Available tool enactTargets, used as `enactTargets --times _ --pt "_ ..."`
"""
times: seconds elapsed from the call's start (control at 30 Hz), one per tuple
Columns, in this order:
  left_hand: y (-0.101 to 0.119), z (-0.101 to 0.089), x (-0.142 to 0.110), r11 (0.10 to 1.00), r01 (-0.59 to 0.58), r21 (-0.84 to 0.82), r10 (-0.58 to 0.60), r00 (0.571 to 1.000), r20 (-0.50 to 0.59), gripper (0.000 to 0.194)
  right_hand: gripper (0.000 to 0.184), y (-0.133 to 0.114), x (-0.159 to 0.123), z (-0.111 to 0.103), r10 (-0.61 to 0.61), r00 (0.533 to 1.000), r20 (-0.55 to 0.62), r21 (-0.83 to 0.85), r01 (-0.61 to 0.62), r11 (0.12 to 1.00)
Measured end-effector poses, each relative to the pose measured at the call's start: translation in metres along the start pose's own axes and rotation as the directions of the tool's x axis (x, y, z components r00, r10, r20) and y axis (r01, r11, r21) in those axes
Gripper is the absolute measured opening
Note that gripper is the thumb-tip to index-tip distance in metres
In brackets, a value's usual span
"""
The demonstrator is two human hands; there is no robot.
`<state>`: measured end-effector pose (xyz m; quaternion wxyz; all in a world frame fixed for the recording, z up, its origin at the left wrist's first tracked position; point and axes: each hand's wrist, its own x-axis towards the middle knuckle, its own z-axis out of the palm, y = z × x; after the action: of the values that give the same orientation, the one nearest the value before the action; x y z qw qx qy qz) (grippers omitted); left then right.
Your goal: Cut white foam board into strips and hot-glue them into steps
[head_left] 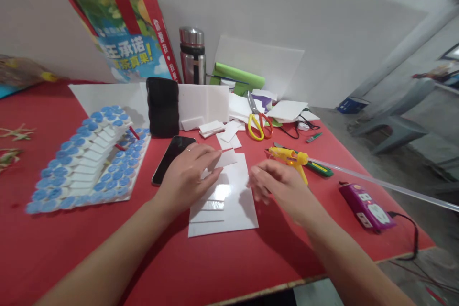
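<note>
My left hand (191, 172) is curled over the left side of a small set of white steps, its thumb and fingers around the top white board strip (226, 158). The lower steps (213, 204) rise one behind another on a flat white board sheet (240, 210). Part of the steps is hidden under this hand. My right hand (274, 182), slightly blurred, hovers at the sheet's right edge with loosely bent fingers and nothing visible in them. Just beyond it lies a yellow glue gun (287, 154) with a long clear glue stick (376, 181) sticking out of its back.
At left stands a blue-and-white model staircase (86, 162). A phone (172, 158) lies beside my left hand, below a black case (163, 107). Scissors (256, 122), a green cutter (317, 168), white scraps (229, 131), a steel flask (192, 57) and a purple box (366, 208) surround the work.
</note>
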<state>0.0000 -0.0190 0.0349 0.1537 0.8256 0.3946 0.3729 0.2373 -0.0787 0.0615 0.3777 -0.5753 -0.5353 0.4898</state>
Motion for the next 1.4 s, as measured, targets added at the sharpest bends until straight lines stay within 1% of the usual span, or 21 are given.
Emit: enactTargets --times 0.03,0.07,0.1,0.13,0.17,0.2,0.23,0.3,0.37,0.4,0.47,0.53,0.63,0.7,0.8,0.87,0.97,1.07,1.17,1.27,1.4 --pt "-0.001 -0.001 0.000 1.000 0.002 -0.007 -0.002 1.000 -0.017 0.025 0.044 0.004 -0.012 -0.013 -0.071 0.997 -0.043 -0.234 0.059 0.971" --pt "-0.001 -0.002 0.001 1.000 0.009 -0.024 -0.009 0.999 -0.035 0.024 0.044 0.009 -0.024 -0.027 -0.158 0.980 -0.123 -0.469 0.083 0.879" --pt "-0.001 -0.002 0.001 0.998 0.029 -0.056 -0.032 0.998 -0.054 0.024 0.042 0.016 -0.034 -0.041 -0.259 0.938 -0.229 -0.649 0.051 0.759" --pt "-0.002 -0.003 0.002 0.992 0.070 -0.106 -0.078 0.994 -0.071 0.024 0.039 0.024 -0.043 -0.055 -0.344 0.886 -0.311 -0.759 -0.014 0.651" --pt "-0.002 -0.004 0.003 0.976 0.131 -0.175 -0.147 0.986 -0.081 0.025 0.039 0.032 -0.049 -0.068 -0.380 0.867 -0.323 -0.821 -0.057 0.567" --pt "-0.003 -0.005 0.005 0.942 0.210 -0.261 -0.238 0.968 -0.082 0.026 0.041 0.041 -0.052 -0.079 -0.399 0.864 -0.309 -0.854 -0.067 0.516" --pt "-0.004 -0.006 0.007 0.884 0.298 -0.359 -0.342 0.937 -0.065 0.028 0.044 0.049 -0.053 -0.088 -0.404 0.862 -0.306 -0.866 -0.077 0.494" --pt "-0.007 -0.010 0.013 0.698 0.446 -0.561 -0.541 0.841 -0.004 0.032 0.051 0.061 -0.047 -0.100 -0.372 0.874 -0.314 -0.855 -0.089 0.511" --pt "-0.011 -0.015 0.020 0.480 0.491 -0.727 -0.657 0.750 0.073 0.033 0.056 0.066 -0.036 -0.106 -0.322 0.885 -0.336 -0.811 -0.098 0.576" --pt "-0.012 -0.018 0.023 0.384 0.484 -0.786 -0.681 0.723 0.113 0.032 0.056 0.066 -0.029 -0.107 -0.291 0.895 -0.339 -0.782 -0.096 0.616" --pt "-0.014 -0.021 0.025 0.237 0.464 -0.854 -0.683 0.705 0.193 0.026 0.050 0.063 -0.015 -0.108 -0.224 0.925 -0.308 -0.727 -0.077 0.682" --pt "-0.015 -0.021 0.023 0.123 0.470 -0.874 -0.651 0.703 0.286 0.018 0.041 0.058 -0.004 -0.107 -0.175 0.948 -0.266 -0.708 -0.069 0.702" --pt "-0.017 -0.014 0.012 -0.023 0.462 -0.887 -0.611 0.695 0.378 0.008 0.036 0.056 0.009 -0.104 -0.135 0.957 -0.256 -0.702 -0.088 0.707" --pt "-0.019 -0.010 0.004 -0.091 0.444 -0.891 -0.595 0.693 0.407 0.007 0.035 0.059 0.015 -0.099 -0.117 0.958 -0.262 -0.650 -0.086 0.755" --pt "-0.023 -0.008 -0.003 -0.133 0.434 -0.891 -0.570 0.702 0.427 0.011 0.037 0.065 0.020 -0.088 -0.098 0.947 -0.307 -0.507 -0.076 0.859" --pt "-0.025 -0.009 -0.003 -0.144 0.419 -0.896 -0.567 0.707 0.422 0.012 0.040 0.062 0.020 -0.079 -0.091 0.940 -0.330 -0.398 -0.051 0.916" --pt "-0.027 -0.011 -0.002 -0.165 0.394 -0.904 -0.589 0.696 0.411 0.014 0.035 0.043 0.018 -0.060 -0.126 0.943 -0.309 -0.155 0.081 0.985" --pt "-0.028 -0.010 -0.001 -0.178 0.391 -0.903 -0.611 0.675 0.412 0.013 0.023 0.013 0.021 -0.036 -0.194 0.939 -0.286 0.134 0.239 0.962" --pt "-0.028 -0.008 -0.001 -0.160 0.399 -0.903 -0.616 0.675 0.407 0.012 0.021 -0.006 0.029 -0.013 -0.243 0.954 -0.175 0.260 0.283 0.923" --pt "-0.028 -0.006 -0.003 -0.129 0.409 -0.903 -0.621 0.676 0.396 0.012 0.029 -0.006 0.035 0.004 -0.288 0.956 -0.049 0.274 0.291 0.917" --pt "-0.028 -0.004 -0.006 -0.131 0.413 -0.901 -0.610 0.683 0.401 0.014 0.033 0.007 0.035 0.011 -0.339 0.937 0.086 0.306 0.299 0.904"
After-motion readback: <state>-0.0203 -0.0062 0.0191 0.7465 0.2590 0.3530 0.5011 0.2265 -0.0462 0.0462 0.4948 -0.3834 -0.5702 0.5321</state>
